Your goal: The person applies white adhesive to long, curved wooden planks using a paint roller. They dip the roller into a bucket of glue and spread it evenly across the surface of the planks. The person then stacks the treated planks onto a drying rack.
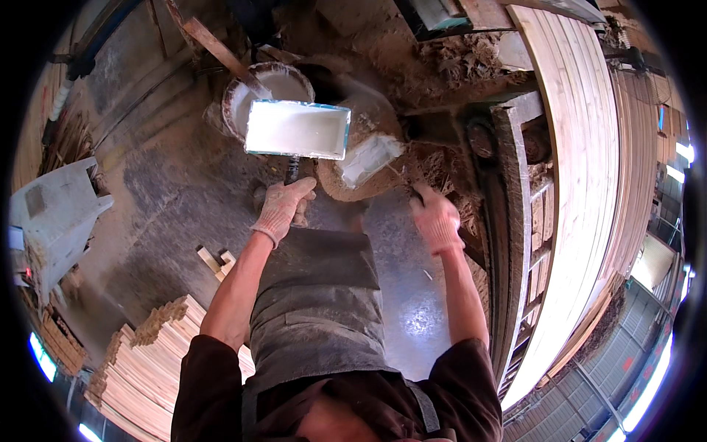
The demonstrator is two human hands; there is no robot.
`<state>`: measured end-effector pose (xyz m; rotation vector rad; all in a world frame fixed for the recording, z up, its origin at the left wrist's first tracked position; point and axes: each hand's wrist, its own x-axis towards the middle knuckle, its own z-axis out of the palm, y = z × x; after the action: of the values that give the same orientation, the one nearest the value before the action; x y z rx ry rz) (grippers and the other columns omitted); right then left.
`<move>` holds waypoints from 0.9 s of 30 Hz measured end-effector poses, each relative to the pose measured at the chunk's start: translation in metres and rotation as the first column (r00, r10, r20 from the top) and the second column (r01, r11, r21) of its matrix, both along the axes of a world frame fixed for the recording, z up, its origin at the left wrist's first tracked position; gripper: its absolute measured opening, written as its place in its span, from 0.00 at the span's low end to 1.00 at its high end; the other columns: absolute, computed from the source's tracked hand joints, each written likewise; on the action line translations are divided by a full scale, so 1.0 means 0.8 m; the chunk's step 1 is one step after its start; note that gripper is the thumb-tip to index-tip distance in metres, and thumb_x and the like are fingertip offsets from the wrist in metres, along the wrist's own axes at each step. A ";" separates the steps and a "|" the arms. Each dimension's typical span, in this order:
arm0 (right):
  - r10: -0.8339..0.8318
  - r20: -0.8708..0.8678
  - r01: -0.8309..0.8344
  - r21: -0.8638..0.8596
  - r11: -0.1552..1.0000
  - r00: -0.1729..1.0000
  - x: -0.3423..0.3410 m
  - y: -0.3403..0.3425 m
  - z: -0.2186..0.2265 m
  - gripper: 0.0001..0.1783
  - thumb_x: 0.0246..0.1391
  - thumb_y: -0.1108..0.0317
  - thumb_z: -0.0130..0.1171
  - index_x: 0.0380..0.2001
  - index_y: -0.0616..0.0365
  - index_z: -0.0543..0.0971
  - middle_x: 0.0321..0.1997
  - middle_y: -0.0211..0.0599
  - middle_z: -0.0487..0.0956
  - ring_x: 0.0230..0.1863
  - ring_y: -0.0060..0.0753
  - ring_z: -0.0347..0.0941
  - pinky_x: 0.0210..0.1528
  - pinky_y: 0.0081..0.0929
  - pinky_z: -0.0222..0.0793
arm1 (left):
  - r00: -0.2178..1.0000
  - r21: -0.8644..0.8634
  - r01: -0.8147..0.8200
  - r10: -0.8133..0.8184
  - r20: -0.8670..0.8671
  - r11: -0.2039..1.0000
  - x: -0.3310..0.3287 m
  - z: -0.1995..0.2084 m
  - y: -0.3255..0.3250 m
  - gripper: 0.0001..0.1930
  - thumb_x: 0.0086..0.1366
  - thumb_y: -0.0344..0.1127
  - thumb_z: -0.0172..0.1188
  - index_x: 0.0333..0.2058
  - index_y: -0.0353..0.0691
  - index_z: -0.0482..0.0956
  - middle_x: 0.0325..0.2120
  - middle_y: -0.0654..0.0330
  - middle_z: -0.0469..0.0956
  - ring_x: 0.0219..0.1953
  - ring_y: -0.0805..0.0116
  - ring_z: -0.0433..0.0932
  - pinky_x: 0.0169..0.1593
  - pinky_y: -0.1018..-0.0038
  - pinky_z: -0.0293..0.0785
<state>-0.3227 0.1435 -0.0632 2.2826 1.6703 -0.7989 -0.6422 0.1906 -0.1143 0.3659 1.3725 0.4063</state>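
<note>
My left hand, in a pale work glove, is wrapped round the dark ridged handle below a shallow rectangular container with blue-edged sides. The container holds white liquid and overlaps a round bucket crusted with white. Leaning in that bucket is a wooden stick. My right hand, gloved too, is closed beside a white-coated rectangular piece on a dusty brown mound. A thin line runs from that piece toward my right fingertips; what they grip is too small to make out.
Long pale boards lie along the right, beside a dusty machine frame. Stacked wooden strips stand at lower left. A grey plastic or metal housing is at far left. Wood shavings heap up at the back.
</note>
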 end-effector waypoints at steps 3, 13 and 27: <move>-0.003 0.074 0.010 -0.088 0.996 0.997 0.007 0.048 -0.076 0.20 0.63 0.51 0.56 0.54 0.46 0.80 0.48 0.48 0.84 0.50 0.53 0.81 0.51 0.45 0.78 | 1.000 0.001 0.002 -0.002 -0.010 1.000 -0.006 0.007 -0.004 0.20 0.62 0.48 0.69 0.28 0.33 0.81 0.12 0.69 0.65 0.12 0.77 0.63 0.19 0.74 0.70; 0.151 0.279 -0.128 -0.099 0.987 0.949 -0.043 0.114 -0.181 0.16 0.61 0.58 0.58 0.47 0.52 0.83 0.47 0.46 0.85 0.50 0.50 0.83 0.47 0.45 0.81 | 0.999 -0.082 0.006 -0.002 0.041 0.997 -0.051 0.005 -0.033 0.22 0.62 0.49 0.70 0.26 0.31 0.81 0.12 0.68 0.67 0.12 0.78 0.64 0.19 0.74 0.70; 0.320 0.185 -0.265 -0.273 0.925 0.929 -0.089 0.078 -0.172 0.15 0.61 0.59 0.55 0.45 0.54 0.82 0.46 0.50 0.85 0.49 0.53 0.83 0.49 0.47 0.80 | 0.998 -0.162 -0.026 0.036 0.057 0.987 -0.083 -0.009 -0.060 0.22 0.61 0.50 0.70 0.28 0.33 0.81 0.14 0.70 0.67 0.14 0.80 0.64 0.21 0.76 0.69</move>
<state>-0.3937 0.2060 -0.2011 1.8240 1.6534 -0.6108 -0.7087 0.1427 -0.1211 0.1985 1.3442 0.3267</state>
